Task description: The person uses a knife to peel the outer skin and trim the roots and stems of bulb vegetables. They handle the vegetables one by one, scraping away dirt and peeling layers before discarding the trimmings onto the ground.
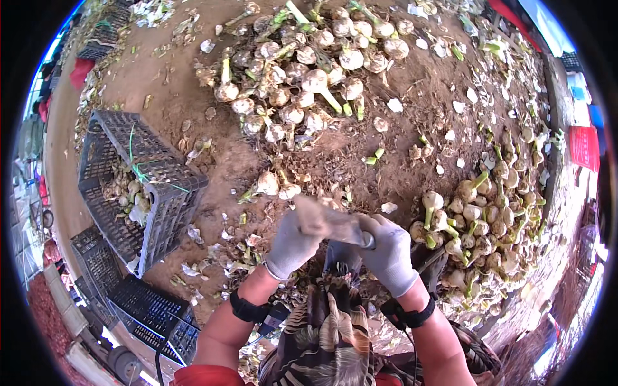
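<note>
My left hand (pixel 293 247), in a pale knit glove, is closed around a blurred brownish thing (pixel 309 214), probably a garlic bulb. My right hand (pixel 388 253), gloved alike, grips a knife (pixel 344 227) with a metal collar or end showing at the fist. The blade points left and meets or overlaps the thing in my left hand; motion blur hides the exact contact. Just beyond my left hand, a few garlic bulbs (pixel 268 184) lie on the soil. Right of my right hand is a heap of garlic bulbs with short cut stems (pixel 475 217).
A larger pile of garlic (pixel 299 72), some with long stems, lies ahead. At left, a black plastic crate (pixel 169 207) lies tipped, with garlic scraps inside. More black crates (pixel 145 309) stand behind it. Peel and stem pieces litter the bare soil (pixel 159 87). A red container (pixel 583 147) is far right.
</note>
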The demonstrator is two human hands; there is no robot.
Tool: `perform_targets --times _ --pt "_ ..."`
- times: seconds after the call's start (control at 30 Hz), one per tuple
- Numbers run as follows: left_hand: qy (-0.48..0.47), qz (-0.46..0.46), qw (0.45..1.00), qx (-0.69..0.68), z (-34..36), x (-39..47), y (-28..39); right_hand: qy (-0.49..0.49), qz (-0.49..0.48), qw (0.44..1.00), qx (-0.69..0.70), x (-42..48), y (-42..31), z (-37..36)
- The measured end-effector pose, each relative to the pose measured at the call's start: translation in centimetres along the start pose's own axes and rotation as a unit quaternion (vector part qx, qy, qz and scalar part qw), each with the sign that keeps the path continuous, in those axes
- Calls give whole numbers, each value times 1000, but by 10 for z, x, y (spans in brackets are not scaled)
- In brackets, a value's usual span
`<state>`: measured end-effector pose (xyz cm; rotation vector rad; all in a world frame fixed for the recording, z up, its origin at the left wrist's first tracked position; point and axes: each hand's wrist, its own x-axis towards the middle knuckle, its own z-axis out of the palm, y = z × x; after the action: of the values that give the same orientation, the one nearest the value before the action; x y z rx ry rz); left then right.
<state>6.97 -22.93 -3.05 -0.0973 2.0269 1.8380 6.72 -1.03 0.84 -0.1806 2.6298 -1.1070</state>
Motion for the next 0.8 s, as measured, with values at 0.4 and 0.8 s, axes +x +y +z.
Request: perform_targets --times 0.4,0.8 --pt "-48 -27 998 -35 1 -17 17 13 68 996 -63 -14 17 10" --pt "-33 136 981 137 14 16 24 -24 290 748 597 -5 8 -11"
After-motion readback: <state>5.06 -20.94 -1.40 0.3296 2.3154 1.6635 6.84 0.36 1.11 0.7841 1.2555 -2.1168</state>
